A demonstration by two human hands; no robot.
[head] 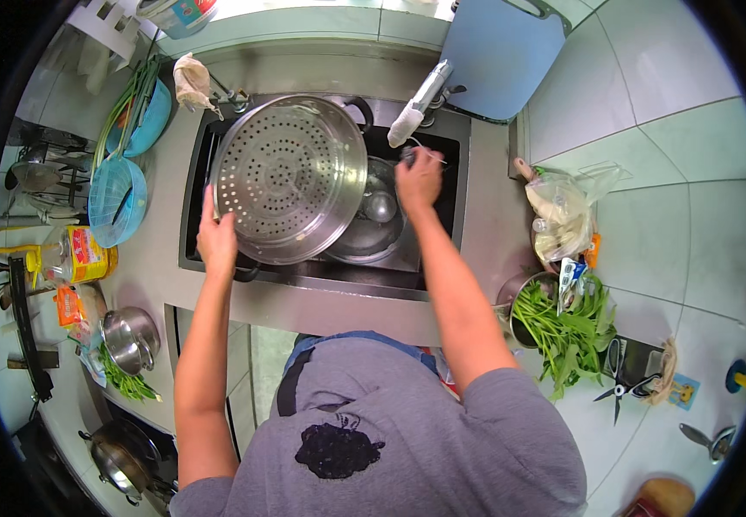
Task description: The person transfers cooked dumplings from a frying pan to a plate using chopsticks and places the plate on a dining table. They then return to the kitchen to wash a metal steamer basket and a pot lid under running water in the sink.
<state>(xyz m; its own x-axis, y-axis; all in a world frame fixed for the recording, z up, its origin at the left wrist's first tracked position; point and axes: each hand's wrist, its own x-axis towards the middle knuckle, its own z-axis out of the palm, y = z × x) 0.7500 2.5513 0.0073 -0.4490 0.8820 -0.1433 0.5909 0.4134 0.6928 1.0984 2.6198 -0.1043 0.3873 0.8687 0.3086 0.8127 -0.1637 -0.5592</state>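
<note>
My left hand [218, 239] grips the lower left rim of a stainless steel steamer tier [282, 174], which is tilted over the sink. Its perforated bottom faces up towards me, and black side handles show at the upper right and lower left. Beneath it, partly hidden, a round lid with a shiny ball-shaped knob [379, 207] lies in the dark sink [441, 226]. Just below the tap [421, 103], whose spout is wrapped in white cloth, my right hand [419, 181] pinches a small dark grey object [408, 155], too small to identify. A thin white strand curves beside it.
Left of the sink are blue plastic baskets [118, 200] with scallions, an oil bottle [85, 255] and a steel pot [131, 340]. On the right lie a bagged item [560, 213], leafy greens [560, 329] and scissors [617, 388]. A blue cutting board [502, 58] leans behind the tap.
</note>
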